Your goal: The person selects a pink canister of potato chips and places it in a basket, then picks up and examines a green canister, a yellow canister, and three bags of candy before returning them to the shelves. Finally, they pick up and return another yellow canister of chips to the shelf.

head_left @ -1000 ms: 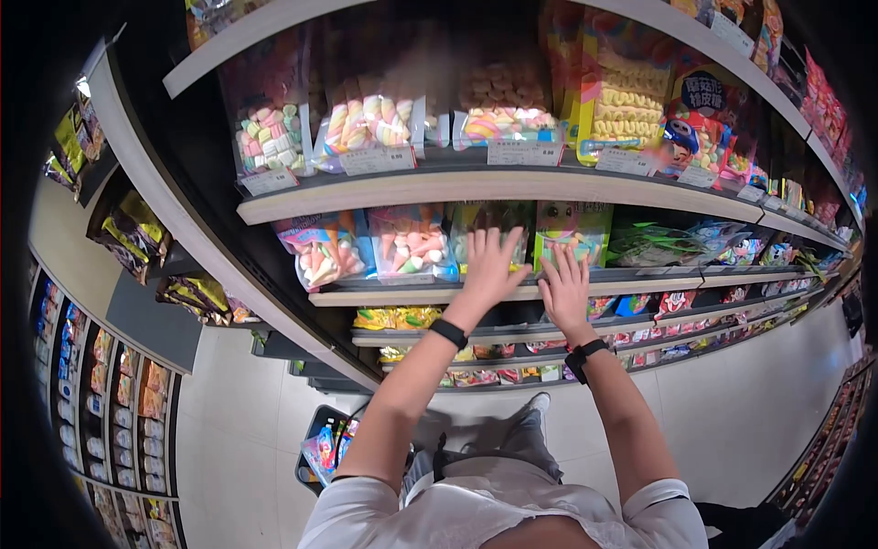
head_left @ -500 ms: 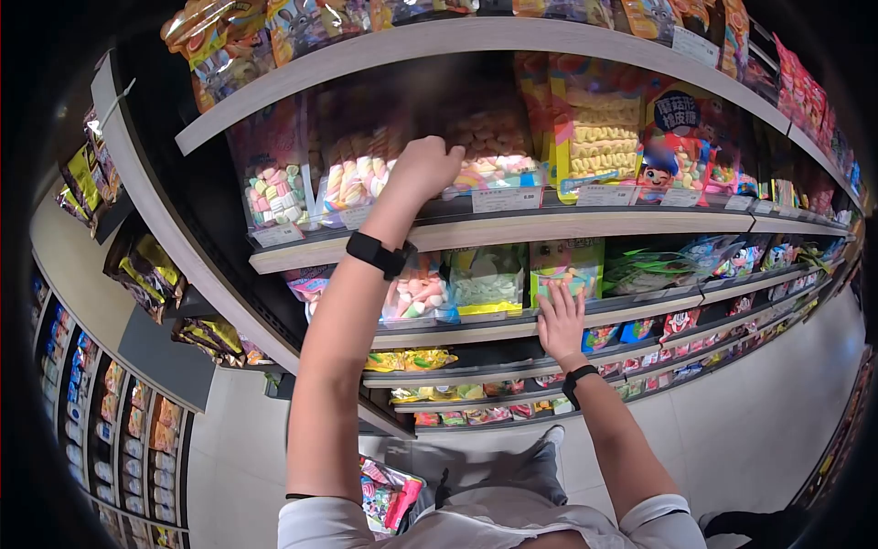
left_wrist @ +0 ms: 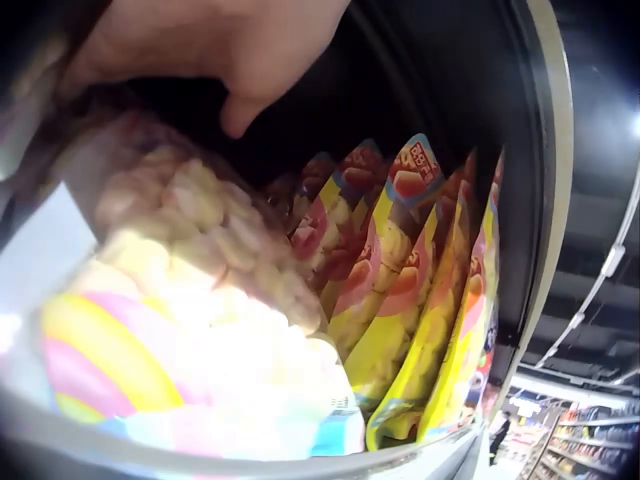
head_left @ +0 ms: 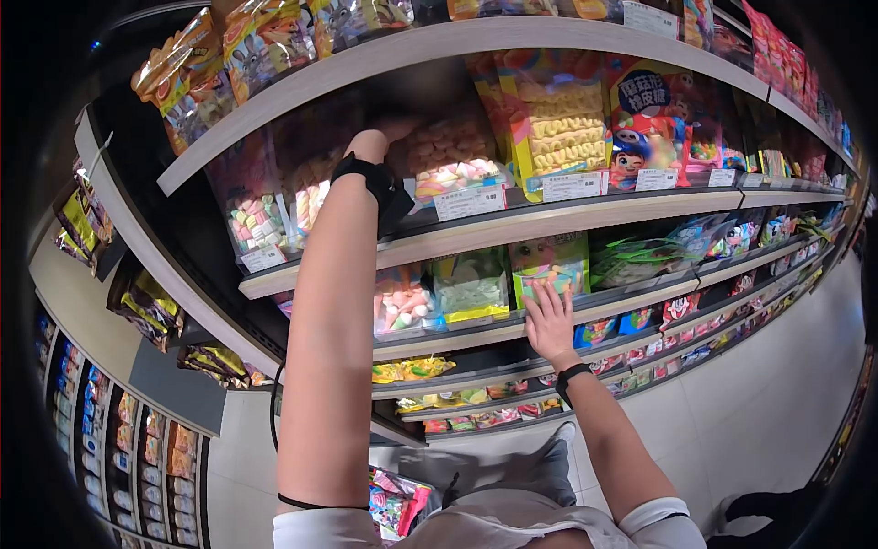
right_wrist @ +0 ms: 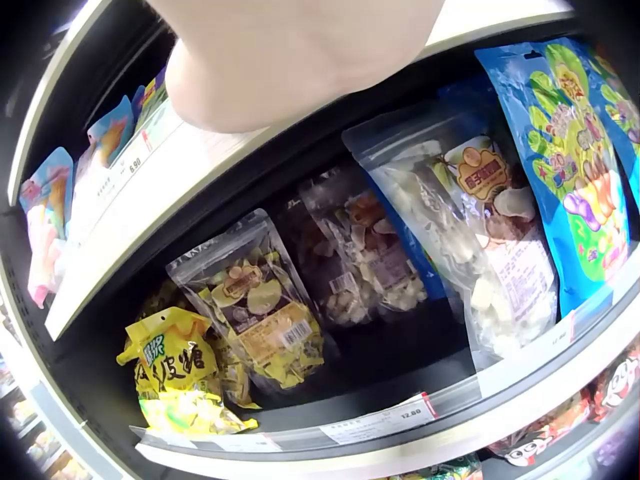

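My left hand (head_left: 373, 145) reaches deep between two shelves, above a clear bag of marshmallows (head_left: 448, 165) with a rainbow print. In the left wrist view, the left hand (left_wrist: 220, 45) is over the top of that bag (left_wrist: 190, 230), its thumb pointing down; I cannot tell whether the fingers grip it. One shelf lower, my right hand (head_left: 551, 325) rests with spread fingers against the lower front of a green bag of sweets (head_left: 553, 256). Only the underside of the right hand (right_wrist: 290, 60) shows in the right wrist view.
Yellow bags (left_wrist: 400, 300) stand upright in a row beside the marshmallow bag. Price tags line the shelf edge (head_left: 512, 215), and another shelf (head_left: 476, 41) passes overhead. Below the right hand, clear pouches (right_wrist: 255, 310) and blue bags (right_wrist: 565, 170) stand on a lower shelf.
My left hand has left the lower shelf near the green bags, risen to the marshmallow shelf and gone deeper inside. My right hand stays on the green bag.
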Tool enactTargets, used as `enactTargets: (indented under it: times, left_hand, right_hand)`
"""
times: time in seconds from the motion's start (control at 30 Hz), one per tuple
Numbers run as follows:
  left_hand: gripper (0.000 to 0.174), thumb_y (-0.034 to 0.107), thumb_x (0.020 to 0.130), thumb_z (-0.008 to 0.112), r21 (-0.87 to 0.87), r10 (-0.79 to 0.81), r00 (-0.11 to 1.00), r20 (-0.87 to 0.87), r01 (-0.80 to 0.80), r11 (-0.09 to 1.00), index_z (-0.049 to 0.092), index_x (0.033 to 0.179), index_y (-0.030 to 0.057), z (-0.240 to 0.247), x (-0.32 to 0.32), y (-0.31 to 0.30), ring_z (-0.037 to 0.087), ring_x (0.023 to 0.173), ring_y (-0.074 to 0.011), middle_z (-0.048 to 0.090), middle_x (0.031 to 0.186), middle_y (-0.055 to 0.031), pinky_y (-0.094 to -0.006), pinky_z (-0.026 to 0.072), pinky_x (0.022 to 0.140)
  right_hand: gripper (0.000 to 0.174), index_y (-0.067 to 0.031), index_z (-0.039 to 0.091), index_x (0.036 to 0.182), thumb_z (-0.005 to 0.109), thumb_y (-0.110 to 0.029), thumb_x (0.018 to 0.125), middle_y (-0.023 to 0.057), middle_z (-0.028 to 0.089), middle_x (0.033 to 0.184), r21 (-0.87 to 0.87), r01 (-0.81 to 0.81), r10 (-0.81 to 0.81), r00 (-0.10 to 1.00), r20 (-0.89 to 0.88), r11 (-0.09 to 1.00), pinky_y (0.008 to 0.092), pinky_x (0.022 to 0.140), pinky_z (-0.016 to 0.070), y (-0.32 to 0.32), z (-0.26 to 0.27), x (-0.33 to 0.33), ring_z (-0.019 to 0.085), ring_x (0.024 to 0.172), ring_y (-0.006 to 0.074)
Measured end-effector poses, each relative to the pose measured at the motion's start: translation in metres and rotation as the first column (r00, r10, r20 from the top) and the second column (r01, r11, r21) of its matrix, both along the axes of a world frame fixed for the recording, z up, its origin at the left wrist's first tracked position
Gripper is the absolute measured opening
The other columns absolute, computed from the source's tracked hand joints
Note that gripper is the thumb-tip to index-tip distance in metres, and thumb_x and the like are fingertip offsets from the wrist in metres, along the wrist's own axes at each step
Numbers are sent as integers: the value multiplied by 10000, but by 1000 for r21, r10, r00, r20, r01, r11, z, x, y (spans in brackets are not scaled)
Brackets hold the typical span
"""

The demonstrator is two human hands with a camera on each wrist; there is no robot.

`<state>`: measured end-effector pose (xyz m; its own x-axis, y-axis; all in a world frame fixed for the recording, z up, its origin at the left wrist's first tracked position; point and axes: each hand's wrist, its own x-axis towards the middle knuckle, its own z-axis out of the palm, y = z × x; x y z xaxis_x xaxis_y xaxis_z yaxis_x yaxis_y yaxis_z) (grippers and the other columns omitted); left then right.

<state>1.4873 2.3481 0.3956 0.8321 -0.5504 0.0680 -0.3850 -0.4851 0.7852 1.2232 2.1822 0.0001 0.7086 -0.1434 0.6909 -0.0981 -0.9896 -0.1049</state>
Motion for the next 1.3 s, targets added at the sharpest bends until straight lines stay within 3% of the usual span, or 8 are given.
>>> enactTargets:
  times: [0.27,0.4,0.67,1.03,1.1,1.2,1.27,1.3]
  left_hand:
    - [536,316,813,809,-545,-40,987,-153,-50,837,642,1275,100,-13,40,-5,624,1109,-260,651,1261,-111,-446,530,921]
    - [531,234,780,841,-474,-4,941,-338,-166,864,651,1256,95,-9,31,3,632,1080,-247,668,1224,-93,-419,544,913]
    - [382,295,912,709,-520,-185,983,-3,157,840,645,1226,87,-32,104,3,640,1037,-185,672,1182,-50,-347,545,891]
    - [412,351,936,681,-632,-62,995,-76,0,775,628,1238,77,21,74,-16,646,1010,-197,667,1182,-54,-357,546,903]
    - [419,363,941,676,-645,-49,995,-84,-17,764,625,1241,75,-18,33,38,647,1005,-199,666,1182,-55,-360,546,905]
    - [494,423,949,662,-702,-45,979,-200,-111,704,585,1271,55,-16,21,30,649,959,-245,654,1168,-89,-396,550,915]
    - [357,355,972,610,-779,-315,850,-422,-162,606,611,1131,35,-22,32,35,642,933,-256,650,1086,-103,-402,600,801]
    - [369,349,1016,537,-810,-321,884,-340,-102,577,596,1161,15,-27,21,35,653,993,-269,650,1132,-139,-419,590,879]
  right_hand:
    - [446,-206,584,1320,592,-269,878,42,393,1557,3,-8,8,1000,6,1000,553,1199,169,-4,-1,-1,298,1469,258]
    - [442,-205,585,1316,590,-268,879,43,397,1552,7,-19,19,1000,7,1000,551,1193,177,-4,-2,-1,307,1464,258]
    - [444,-207,590,1308,600,-268,868,44,394,1552,-1,-15,15,1000,10,1000,550,1188,183,-3,-1,0,310,1461,263]
    - [449,-203,592,1305,611,-261,860,52,375,1566,-20,-14,14,1000,27,1000,553,1193,179,-3,-3,0,291,1472,262]
    - [450,-204,591,1307,610,-261,860,51,374,1567,-13,-17,17,1000,27,1000,552,1193,178,-3,-3,0,290,1473,260]
    - [453,-205,590,1310,609,-260,860,49,372,1569,-9,-11,12,1000,24,1000,549,1194,177,-5,-5,1,289,1474,259]
    - [455,-206,590,1311,609,-259,859,49,371,1570,-11,-20,20,1000,18,1000,548,1194,177,-4,-6,3,289,1474,259]
    - [457,-208,589,1312,608,-260,859,48,370,1571,-3,-20,20,1000,14,1000,548,1194,176,-4,-6,2,289,1474,259]
